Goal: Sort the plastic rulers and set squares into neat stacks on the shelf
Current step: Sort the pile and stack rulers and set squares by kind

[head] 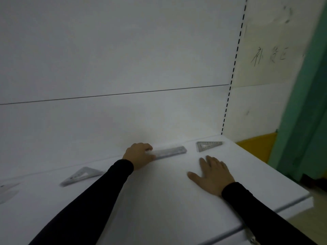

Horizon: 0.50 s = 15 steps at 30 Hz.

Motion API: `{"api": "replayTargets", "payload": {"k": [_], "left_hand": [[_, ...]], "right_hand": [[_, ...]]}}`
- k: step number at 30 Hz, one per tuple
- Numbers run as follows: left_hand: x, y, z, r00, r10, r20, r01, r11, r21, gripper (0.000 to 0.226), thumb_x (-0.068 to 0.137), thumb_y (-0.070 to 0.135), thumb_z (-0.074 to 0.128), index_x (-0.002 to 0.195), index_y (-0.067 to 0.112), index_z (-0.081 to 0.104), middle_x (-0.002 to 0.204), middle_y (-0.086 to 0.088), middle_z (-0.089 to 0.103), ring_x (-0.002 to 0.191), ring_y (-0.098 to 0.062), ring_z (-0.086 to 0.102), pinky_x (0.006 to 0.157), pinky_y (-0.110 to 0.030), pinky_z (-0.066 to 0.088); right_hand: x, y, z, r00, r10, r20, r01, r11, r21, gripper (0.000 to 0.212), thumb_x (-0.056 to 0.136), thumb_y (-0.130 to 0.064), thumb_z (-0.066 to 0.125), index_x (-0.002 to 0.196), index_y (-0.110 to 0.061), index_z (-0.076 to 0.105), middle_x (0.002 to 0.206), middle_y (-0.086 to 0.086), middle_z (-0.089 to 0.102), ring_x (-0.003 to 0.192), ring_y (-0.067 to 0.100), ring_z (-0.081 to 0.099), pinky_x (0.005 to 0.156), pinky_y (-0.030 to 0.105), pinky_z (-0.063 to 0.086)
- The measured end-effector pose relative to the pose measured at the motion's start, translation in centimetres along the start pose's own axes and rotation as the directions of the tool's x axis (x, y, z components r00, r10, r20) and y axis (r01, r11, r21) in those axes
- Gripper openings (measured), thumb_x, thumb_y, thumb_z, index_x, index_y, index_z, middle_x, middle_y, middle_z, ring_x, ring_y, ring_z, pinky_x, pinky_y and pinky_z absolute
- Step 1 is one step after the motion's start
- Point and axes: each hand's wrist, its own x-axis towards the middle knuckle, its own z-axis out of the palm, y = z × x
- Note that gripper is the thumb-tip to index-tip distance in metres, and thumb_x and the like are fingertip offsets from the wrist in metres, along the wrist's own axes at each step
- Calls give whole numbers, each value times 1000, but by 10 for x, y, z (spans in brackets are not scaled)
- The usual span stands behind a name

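Shelf: white board, back panel behind; we stand at its front edge.
Ruler: clear plastic, flat near the back panel. Its long axis runs left to right along that panel, the right end tipped slightly toward the rear.
Left hand: ours, on the ruler's left end. Fingers curled over the far edge, thumb at the near edge, so we judge it a grip across the width; the picture is blurred, and whether the end is off the board we cannot tell.
Right hand: ours, palm down on the bare shelf, fingers spread and straight, holding nothing.
Right set square: flat in the rear right corner, just beyond the ruler's right end, apart from it.
Left set square: flat to the left of our left sleeve, well apart from the ruler.
Far-left pieces: clear plastic at the picture's edge; kind not legible.
Key relation: the ruler extends rightward from our left fingers, its free end pointing at the right set square. Our right hand lies nearer that free end and that square, in front of both.
Step, as we judge: sorting barely begun; no stack formed. Our left hand is placed to slide or lift the ruler along its length.
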Motion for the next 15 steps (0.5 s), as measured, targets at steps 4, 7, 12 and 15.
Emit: {"api": "replayTargets", "payload": {"k": [4, 7, 12, 15], "left_hand": [[7, -2, 9, 998, 37, 44, -38, 999, 15, 43, 88, 38, 58, 127, 20, 55, 129, 0, 57, 117, -20, 52, 96, -25, 37], [8, -6, 10, 998, 52, 29, -52, 999, -7, 41, 88, 32, 60, 126, 18, 56, 129, -1, 57, 118, -19, 51, 94, -21, 35], [9, -9, 10, 999, 48, -23, -49, 998, -39, 42, 84, 27, 66, 125, 18, 59, 127, 1, 60, 118, -16, 53, 90, -14, 31], [10, -9, 10, 999, 40, -35, -41, 998, -48, 44, 83, 27, 66, 125, 18, 59, 127, 2, 60, 118, -15, 53, 91, -14, 31]], "right_hand": [[0, 0, 1, 1000, 3, -6, -3, 1000, 1, 92, 79, -80, 22, 148, -19, 17, 157, 9, 11, 144, 23, 7, 117, 42, 6], [0, 0, 0, 1000, 3, -16, -3, 1000, -2, 92, 79, -80, 23, 147, -19, 18, 157, 9, 13, 144, 23, 9, 117, 42, 7], [-2, -2, -1, 999, -5, -39, 5, 1000, 3, 89, 80, -78, 26, 146, -18, 22, 155, 9, 17, 143, 23, 12, 117, 41, 9], [-2, -2, -2, 999, -8, -45, 8, 1000, 9, 88, 80, -78, 26, 145, -18, 23, 155, 9, 18, 143, 23, 13, 117, 40, 9]]}}
